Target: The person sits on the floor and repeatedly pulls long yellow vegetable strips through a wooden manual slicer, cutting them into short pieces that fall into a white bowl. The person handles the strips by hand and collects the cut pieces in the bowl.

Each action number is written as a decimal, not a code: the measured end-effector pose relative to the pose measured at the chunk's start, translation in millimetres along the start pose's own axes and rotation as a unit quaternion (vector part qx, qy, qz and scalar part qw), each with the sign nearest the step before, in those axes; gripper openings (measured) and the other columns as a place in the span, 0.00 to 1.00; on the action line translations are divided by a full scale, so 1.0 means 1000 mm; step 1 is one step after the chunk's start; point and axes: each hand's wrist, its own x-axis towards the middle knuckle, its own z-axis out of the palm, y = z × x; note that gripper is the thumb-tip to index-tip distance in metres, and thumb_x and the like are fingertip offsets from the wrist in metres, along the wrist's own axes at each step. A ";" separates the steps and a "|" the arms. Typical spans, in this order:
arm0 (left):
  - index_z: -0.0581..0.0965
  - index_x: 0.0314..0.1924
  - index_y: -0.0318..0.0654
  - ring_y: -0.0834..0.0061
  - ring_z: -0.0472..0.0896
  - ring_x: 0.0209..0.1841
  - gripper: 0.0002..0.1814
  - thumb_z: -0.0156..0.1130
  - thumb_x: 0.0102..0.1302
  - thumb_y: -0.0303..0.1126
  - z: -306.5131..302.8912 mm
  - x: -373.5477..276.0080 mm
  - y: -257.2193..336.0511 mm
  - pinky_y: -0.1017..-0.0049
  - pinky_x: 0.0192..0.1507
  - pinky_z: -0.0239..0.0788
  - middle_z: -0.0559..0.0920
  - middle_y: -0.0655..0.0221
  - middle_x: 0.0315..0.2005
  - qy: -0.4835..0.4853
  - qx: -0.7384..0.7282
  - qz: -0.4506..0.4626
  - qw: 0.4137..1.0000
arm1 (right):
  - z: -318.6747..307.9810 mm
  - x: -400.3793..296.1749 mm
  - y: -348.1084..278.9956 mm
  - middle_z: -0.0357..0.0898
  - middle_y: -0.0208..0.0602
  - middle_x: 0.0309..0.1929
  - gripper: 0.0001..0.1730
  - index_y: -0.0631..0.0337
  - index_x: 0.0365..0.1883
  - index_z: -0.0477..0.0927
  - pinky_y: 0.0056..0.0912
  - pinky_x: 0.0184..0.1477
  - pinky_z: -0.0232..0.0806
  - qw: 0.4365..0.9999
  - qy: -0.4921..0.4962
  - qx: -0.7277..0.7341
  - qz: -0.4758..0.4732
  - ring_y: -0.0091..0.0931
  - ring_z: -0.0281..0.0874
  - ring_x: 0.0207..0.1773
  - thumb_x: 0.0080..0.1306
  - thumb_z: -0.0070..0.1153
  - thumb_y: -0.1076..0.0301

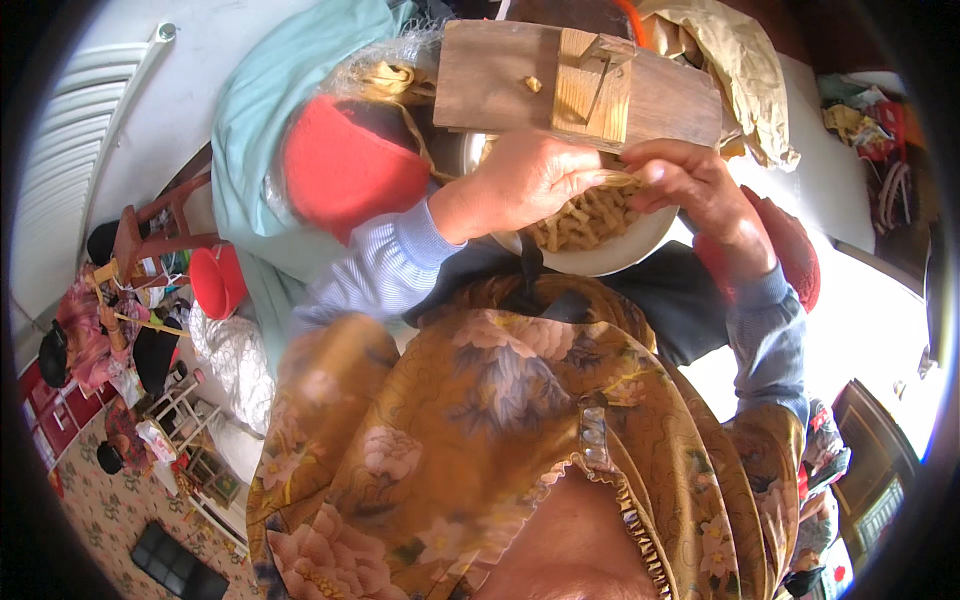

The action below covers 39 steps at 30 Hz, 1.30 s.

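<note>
My left hand [525,180] and my right hand [694,184] meet over a white bowl [600,264]. Between their fingertips they pinch a tan, flat strip [619,178] of unclear material. Short tan cut pieces [589,221] lie in the bowl below. Just beyond my fingers a wooden board [499,82] lies across the bowl's far side. It bears a paler wooden block [592,94] with a slot or blade-like part, and a small tan scrap [533,84] rests to its left. A coil of tan strips [390,79] lies left of the board, one strand trailing down towards the bowl.
A red rounded object [352,169] and teal cloth [255,142] are at the left. Crumpled brown paper [739,75] lies at the upper right. A red bucket [217,281] and a wooden stool [161,232] stand further left. Other people [82,330] sit beyond, some also at lower right.
</note>
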 end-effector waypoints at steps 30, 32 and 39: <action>0.79 0.41 0.33 0.75 0.80 0.31 0.06 0.57 0.69 0.27 0.023 0.029 -0.074 0.72 0.34 0.72 0.84 0.64 0.30 0.144 0.010 -0.135 0.980 | 0.020 0.056 0.062 0.82 0.44 0.42 0.08 0.62 0.42 0.82 0.40 0.47 0.71 0.821 0.266 -0.390 -0.320 0.42 0.79 0.45 0.66 0.57 0.71; 0.79 0.44 0.32 0.79 0.79 0.31 0.07 0.56 0.69 0.25 0.032 0.031 -0.041 0.75 0.35 0.73 0.83 0.67 0.31 0.112 -0.221 -0.240 0.939 | 0.043 0.050 0.046 0.82 0.45 0.46 0.10 0.61 0.45 0.81 0.41 0.49 0.71 0.784 0.272 -0.428 -0.358 0.43 0.78 0.48 0.65 0.59 0.70; 0.78 0.44 0.34 0.83 0.71 0.17 0.15 0.52 0.76 0.41 0.022 0.010 0.005 0.78 0.19 0.65 0.75 0.75 0.20 -0.035 -0.354 -0.295 0.886 | 0.046 0.043 0.046 0.78 0.49 0.25 0.08 0.62 0.33 0.82 0.39 0.32 0.69 0.893 0.285 -0.267 -0.223 0.40 0.79 0.27 0.69 0.58 0.66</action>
